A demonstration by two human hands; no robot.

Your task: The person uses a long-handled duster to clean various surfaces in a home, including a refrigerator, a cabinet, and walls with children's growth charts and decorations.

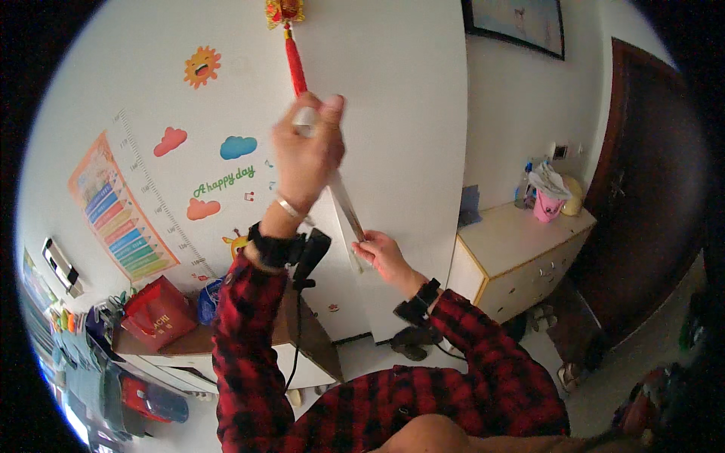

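My left hand (310,150) is raised in front of a white wall (396,141), its fingers curled around a small white rounded object (305,120), mostly hidden by the fingers. From below that hand a narrow strip (346,205), which looks like tape, slants down to my right hand (386,256). The strip's lower end is pinched between my right thumb and fingers. Some blur covers the left hand. Just above it hangs a red tassel (294,65) from a red and gold ornament (286,11).
A low cabinet (317,340) at left carries a red gift bag (158,314) and a blue bag (209,300). At right, a drawer cabinet (527,243) holds a pink bucket (548,205). Dark shoes (412,342) lie on the floor. A brown door (634,181) stands far right.
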